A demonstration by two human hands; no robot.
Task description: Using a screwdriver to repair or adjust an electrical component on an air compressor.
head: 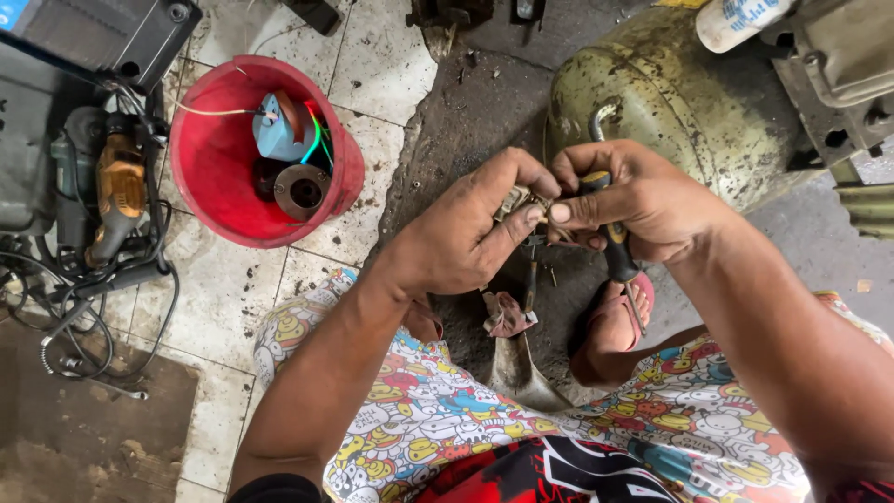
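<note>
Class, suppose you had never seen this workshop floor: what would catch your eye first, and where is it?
Centre frame, the left hand and right hand pinch a small metal part, the right also gripping a screwdriver. Upper left, a bright red bucket holds motor parts; a worn green tank lies behind the hands.

The head camera is looking steeply down from close above, taking in both hands point(549, 219), the lap and the tiled floor point(223, 289).

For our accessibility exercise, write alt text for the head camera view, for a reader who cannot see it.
Two bare hands meet over a dirty floor: the left hand pinches a small metal part, the right hand grips a screwdriver. A red bucket of parts sits to the left, a worn green tank behind.
</note>
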